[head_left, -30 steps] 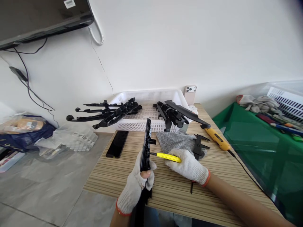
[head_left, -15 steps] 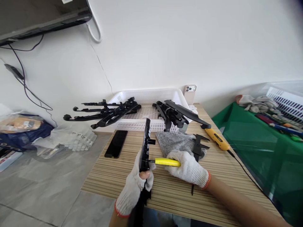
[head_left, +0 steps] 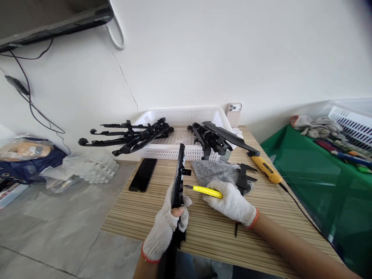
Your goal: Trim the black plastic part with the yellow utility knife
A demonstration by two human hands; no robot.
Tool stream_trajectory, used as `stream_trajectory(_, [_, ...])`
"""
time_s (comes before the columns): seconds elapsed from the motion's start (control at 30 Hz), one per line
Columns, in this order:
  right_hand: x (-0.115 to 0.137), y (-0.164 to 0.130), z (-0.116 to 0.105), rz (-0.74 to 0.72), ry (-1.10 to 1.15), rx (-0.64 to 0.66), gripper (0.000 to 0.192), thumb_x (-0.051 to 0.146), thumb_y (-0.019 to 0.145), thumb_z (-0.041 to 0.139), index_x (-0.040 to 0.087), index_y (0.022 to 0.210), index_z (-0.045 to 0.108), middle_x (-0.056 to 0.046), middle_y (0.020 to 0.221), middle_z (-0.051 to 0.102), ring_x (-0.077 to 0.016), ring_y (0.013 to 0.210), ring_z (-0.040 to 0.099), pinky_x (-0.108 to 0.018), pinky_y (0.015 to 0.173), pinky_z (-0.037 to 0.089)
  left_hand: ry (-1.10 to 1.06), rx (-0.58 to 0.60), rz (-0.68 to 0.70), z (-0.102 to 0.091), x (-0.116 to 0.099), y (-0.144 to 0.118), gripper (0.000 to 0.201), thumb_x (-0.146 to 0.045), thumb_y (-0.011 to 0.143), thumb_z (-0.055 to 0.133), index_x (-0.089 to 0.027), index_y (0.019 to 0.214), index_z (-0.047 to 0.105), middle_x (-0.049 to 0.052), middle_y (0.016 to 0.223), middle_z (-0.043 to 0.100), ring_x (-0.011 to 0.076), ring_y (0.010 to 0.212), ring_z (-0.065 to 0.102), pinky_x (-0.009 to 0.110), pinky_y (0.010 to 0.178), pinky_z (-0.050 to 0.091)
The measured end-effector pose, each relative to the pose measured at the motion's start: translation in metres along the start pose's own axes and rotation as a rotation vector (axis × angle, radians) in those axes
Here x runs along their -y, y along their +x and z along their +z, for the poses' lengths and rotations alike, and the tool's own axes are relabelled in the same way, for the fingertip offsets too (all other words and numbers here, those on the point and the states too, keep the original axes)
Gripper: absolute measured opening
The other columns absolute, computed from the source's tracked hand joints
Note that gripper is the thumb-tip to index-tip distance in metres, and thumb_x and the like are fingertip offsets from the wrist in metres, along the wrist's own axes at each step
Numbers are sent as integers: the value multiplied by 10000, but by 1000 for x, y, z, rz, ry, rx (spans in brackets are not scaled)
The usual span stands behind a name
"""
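Your left hand (head_left: pixel 165 228) has its grip closed around the lower part of the long black plastic part (head_left: pixel 178 186), which stands on edge at the near side of the bench (head_left: pixel 139 211), its far end pointing at the white basket (head_left: pixel 180 116); a bare fingertip shows through the glove right beside the moulding, and that is the likeliest thing to get hurt, because the blade of the yellow knife (head_left: pixel 205 190) points leftward at the part just above that hand. If the blade skids off the hard plastic, it could run toward your left fingers. Your right hand (head_left: pixel 231 203) is closed on the knife's handle, fingers wrapped tight. The part is held only low down, so sideways pressure could twist it in your grip. Around you, from the left: black parts (head_left: pixel 124 137) overhang the basket's left edge and might tip out if knocked; a dark phone (head_left: pixel 143 175) lies flat just left of the part; a grey cloth (head_left: pixel 215 172) and a black caliper (head_left: pixel 242 178) sit close behind your right hand, crowding the knife's room; further right a yellow corded tool (head_left: pixel 266 169) trails its lead across the bench edge
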State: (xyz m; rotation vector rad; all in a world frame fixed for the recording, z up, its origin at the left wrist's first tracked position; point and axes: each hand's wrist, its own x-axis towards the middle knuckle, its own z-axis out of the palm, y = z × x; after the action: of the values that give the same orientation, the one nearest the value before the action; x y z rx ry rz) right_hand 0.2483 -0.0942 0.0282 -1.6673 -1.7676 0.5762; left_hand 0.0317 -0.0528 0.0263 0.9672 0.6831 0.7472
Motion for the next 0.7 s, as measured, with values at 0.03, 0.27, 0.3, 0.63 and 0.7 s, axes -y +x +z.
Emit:
stream_trajectory(0.03, [0,0,0,-11,11,18,158,339,801,608,201,733,645,-7,704,632,-116,628,543,-238,596,360,8,13,-2,-1,1,1,680,-330,725,741,-292,1344,463,-31,759,629,65,412,473,186,364,335])
stream_trajectory(0.27, [0,0,-1,-32,4,16,142,324,803,604,201,750,649,-11,722,648,-120,644,563,-233,611,380,-27,-18,-27,-3,2,2,704,-344,688,765,-285,1311,442,-36,784,643,60,400,468,189,367,317])
stream_trajectory(0.3, [-1,1,0,-34,10,25,139,327,799,608,202,755,652,-10,722,649,-120,643,564,-233,611,382,-21,-28,-35,-2,1,1,715,-349,686,768,-281,1317,438,-25,807,657,60,401,472,192,369,320])
stream_trajectory(0.63, [4,5,2,131,-27,5,211,391,808,554,212,755,652,-12,701,637,-131,624,552,-249,589,352,230,-258,121,2,-9,-9,820,-433,802,711,-261,1515,344,123,1457,537,292,1206,621,420,1015,512])
stream_trajectory(0.7, [5,5,1,135,-38,13,219,395,811,543,212,744,643,-14,701,633,-132,627,549,-252,592,347,323,-326,153,0,-13,-9,749,-423,823,695,-253,1490,399,103,1524,479,300,1378,481,421,1161,376])
